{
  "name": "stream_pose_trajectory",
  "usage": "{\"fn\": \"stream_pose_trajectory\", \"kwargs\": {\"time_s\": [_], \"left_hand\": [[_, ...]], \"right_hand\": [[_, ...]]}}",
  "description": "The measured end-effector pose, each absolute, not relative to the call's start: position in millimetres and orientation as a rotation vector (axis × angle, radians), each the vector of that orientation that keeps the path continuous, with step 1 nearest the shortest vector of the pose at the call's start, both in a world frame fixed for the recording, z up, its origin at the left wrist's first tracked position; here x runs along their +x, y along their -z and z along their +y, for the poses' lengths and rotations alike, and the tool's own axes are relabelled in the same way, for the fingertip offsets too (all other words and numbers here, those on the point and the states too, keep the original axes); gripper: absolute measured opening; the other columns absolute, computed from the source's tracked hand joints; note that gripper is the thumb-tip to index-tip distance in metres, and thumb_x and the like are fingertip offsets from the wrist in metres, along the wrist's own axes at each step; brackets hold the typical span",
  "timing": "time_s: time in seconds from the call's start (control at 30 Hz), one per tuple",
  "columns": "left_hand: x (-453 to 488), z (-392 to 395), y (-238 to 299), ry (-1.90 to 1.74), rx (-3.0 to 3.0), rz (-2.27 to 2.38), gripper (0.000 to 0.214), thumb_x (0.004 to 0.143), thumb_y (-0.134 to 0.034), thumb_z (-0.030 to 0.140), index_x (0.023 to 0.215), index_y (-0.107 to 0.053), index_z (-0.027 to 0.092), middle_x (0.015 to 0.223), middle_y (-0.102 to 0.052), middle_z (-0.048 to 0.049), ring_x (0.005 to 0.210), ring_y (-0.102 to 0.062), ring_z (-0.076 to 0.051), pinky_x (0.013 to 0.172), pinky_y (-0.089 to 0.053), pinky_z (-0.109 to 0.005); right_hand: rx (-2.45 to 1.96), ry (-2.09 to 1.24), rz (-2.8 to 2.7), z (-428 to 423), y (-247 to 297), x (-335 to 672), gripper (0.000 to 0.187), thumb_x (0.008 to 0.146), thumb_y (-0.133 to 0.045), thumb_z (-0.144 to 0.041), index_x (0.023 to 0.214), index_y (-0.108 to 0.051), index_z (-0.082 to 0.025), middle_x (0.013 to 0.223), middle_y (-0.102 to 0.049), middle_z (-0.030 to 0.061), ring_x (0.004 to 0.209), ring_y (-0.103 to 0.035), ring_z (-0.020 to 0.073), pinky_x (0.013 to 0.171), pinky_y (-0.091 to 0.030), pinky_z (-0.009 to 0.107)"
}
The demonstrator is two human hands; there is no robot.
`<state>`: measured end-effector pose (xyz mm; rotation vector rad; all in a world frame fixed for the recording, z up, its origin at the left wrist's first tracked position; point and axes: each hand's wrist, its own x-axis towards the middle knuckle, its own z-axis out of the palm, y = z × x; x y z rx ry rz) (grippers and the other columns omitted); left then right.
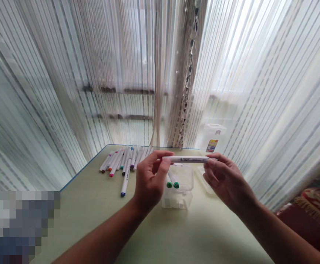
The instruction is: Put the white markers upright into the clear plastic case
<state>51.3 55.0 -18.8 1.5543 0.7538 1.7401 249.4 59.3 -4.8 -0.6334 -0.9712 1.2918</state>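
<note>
A white marker [189, 159] with dark print along its barrel is held level between both hands, above the table. My left hand [150, 176] pinches its left end with thumb and fingers. At the other end, the fingertips of my right hand [224, 174] close on the marker. Both tips are mostly covered by fingers. Below it stands a small clear plastic box [177, 200], with two green-ended markers [172, 184] leaning in or behind it. Beside my left hand, a blue-ended marker [125, 181] lies on the table.
Several white markers [118, 161] with coloured ends lie in a group at the far left of the green table [99, 220]. A clear container [214, 141] with a yellow label stands at the back right. A clear lid-like piece [204, 179] lies near my right hand. Striped curtains [121, 55] hang behind.
</note>
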Motion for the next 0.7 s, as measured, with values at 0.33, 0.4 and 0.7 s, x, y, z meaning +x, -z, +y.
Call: {"fn": "stream_pose_trajectory", "kwargs": {"time_s": [0.33, 0.4, 0.7], "left_hand": [[51.1, 52.3, 18.3, -1.716, 1.575, 0.763, 0.023, 0.093, -0.062, 0.033, 0.105, -0.071, 0.015, 0.069, -0.066, -0.0021, 0.048, -0.043, -0.007, 0.044, -0.031, -0.018], [51.1, 53.6, 18.8, -1.734, 1.561, 0.762, 0.025, 0.094, -0.062, 0.035, 0.104, -0.073, 0.015, 0.073, -0.068, -0.0032, 0.049, -0.043, -0.007, 0.044, -0.031, -0.019], [52.9, 56.6, 15.9, -1.765, 1.455, 0.736, 0.028, 0.094, -0.062, 0.038, 0.095, -0.075, 0.013, 0.069, -0.067, -0.0035, 0.047, -0.038, -0.006, 0.042, -0.026, -0.02]], "right_hand": [[-0.657, -1.287, -0.971, 59.6, 2.8, 249.0, 0.02, 0.064, -0.089, -0.025, 0.073, -0.072, -0.02, 0.048, -0.051, -0.0068, 0.035, -0.037, 0.0039, 0.037, -0.027, 0.018], [-0.658, -1.282, -0.978, 59.4, 2.7, 248.8, 0.019, 0.065, -0.088, -0.025, 0.073, -0.072, -0.02, 0.049, -0.052, -0.0063, 0.035, -0.037, 0.0042, 0.037, -0.027, 0.018], [-0.64, -1.281, -0.972, 59.3, 5.0, 249.1, 0.021, 0.064, -0.09, -0.025, 0.075, -0.074, -0.019, 0.051, -0.056, -0.0054, 0.035, -0.04, 0.0035, 0.037, -0.028, 0.018]]}}
